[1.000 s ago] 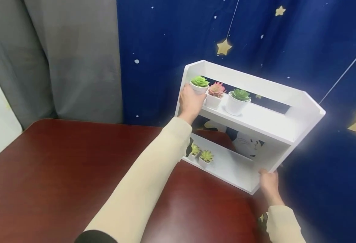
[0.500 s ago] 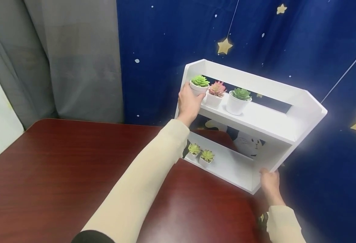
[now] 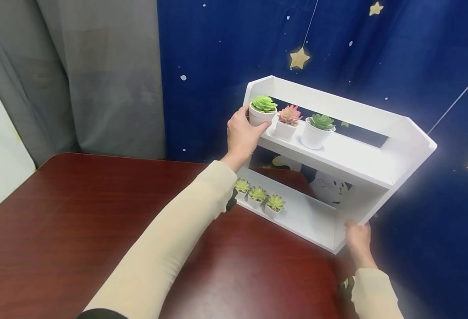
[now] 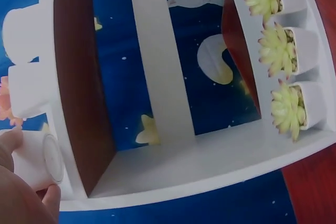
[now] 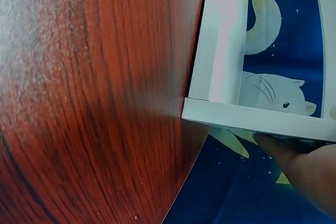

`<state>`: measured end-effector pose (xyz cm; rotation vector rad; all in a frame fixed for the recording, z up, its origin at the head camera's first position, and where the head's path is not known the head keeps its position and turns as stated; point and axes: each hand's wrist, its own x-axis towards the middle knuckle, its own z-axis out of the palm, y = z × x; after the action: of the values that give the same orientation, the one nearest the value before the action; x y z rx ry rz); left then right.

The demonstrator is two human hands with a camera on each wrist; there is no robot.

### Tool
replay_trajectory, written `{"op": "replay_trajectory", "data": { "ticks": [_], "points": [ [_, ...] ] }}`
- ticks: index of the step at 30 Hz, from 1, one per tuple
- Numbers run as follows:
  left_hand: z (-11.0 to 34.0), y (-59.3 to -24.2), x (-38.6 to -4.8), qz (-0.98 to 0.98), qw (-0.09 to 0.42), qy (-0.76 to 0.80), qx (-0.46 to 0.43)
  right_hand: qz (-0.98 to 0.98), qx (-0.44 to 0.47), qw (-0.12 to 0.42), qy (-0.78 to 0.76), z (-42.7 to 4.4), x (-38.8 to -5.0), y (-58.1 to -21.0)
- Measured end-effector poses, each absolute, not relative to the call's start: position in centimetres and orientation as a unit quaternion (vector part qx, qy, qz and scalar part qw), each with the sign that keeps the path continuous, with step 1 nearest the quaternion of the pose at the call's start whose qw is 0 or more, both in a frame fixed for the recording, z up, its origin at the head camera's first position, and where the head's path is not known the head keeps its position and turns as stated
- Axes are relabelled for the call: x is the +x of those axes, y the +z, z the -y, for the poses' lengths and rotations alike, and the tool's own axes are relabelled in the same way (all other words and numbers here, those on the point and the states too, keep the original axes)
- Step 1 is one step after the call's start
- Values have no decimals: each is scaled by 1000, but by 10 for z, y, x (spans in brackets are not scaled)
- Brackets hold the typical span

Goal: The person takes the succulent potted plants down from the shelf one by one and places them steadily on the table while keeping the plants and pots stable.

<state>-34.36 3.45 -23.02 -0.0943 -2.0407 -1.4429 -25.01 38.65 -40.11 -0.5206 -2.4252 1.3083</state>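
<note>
A white two-tier shelf (image 3: 361, 155) stands on the table's right part. My left hand (image 3: 243, 135) grips a white round pot with a bright green succulent (image 3: 263, 110) at the left end of the upper tier. The pot's underside (image 4: 51, 157) shows in the left wrist view. Beside it stand a pink succulent in a white pot (image 3: 287, 124) and a dark green succulent in a round pot (image 3: 317, 132). On the lower tier, several small yellow-green succulents (image 3: 258, 197) stand in a row at the left. My right hand (image 3: 358, 241) holds the shelf's right side panel near its bottom, fingers partly hidden.
The reddish-brown table (image 3: 110, 221) extends left and forward, with its right edge close under the shelf. Behind hangs a blue curtain (image 3: 226, 53) with stars and a cat print. A grey curtain (image 3: 114, 79) hangs to the left.
My left hand has shifted slightly left and toward me, with the bright green succulent's pot. Another small succulent on the lower tier has come into view behind the sleeve. My right hand stays put.
</note>
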Motion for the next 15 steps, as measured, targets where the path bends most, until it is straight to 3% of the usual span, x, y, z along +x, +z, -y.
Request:
{"op": "replay_trajectory", "data": {
  "ticks": [15],
  "points": [
    [-2, -228, -322, 779, 292, -548, -91, 852, -188, 154, 465, -388, -249, -401]
  ]
}}
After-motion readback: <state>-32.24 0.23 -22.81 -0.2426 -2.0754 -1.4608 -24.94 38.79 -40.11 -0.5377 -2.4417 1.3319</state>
